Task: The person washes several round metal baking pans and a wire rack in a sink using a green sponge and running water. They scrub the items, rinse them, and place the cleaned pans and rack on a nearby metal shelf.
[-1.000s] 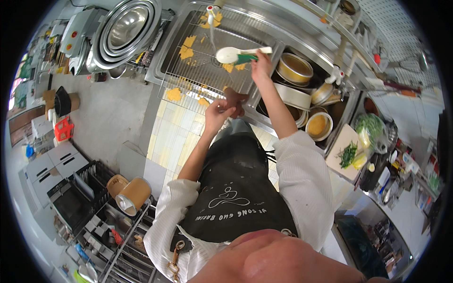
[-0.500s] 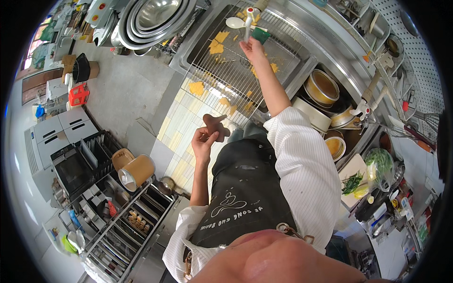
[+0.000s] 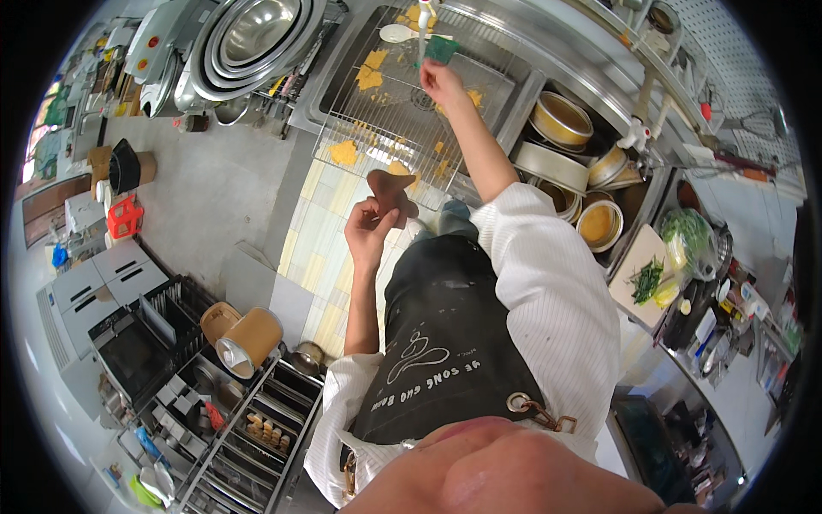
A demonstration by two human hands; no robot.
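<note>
My left hand (image 3: 368, 230) is closed on a brown, floppy-looking piece with wavy edges (image 3: 390, 195), pinched between thumb and fingers in front of the apron. My right arm reaches out over the sink (image 3: 402, 128). The fingers of my right hand (image 3: 442, 84) are bent together under the tap (image 3: 423, 15), where a pale narrow streak meets them. What they hold, if anything, is too small to make out. Just beyond the fingertips is a green scouring pad (image 3: 440, 49). A white spoon (image 3: 397, 34) lies to its left, on the wire rack (image 3: 360, 128) across the sink.
Yellow-orange flat scraps (image 3: 342, 152) are scattered on and under the rack. Round cake tins (image 3: 562, 120) fill the basin to the right. Nested steel bowls (image 3: 257, 38) stand at the far left. A cutting board (image 3: 638, 278) with greens is at the right. A tray trolley (image 3: 257, 428) stands at the lower left.
The whole view has shifted, with the sink now higher and further left. My left hand has raised the brown piece slightly and turned it. My right hand stays beneath the tap.
</note>
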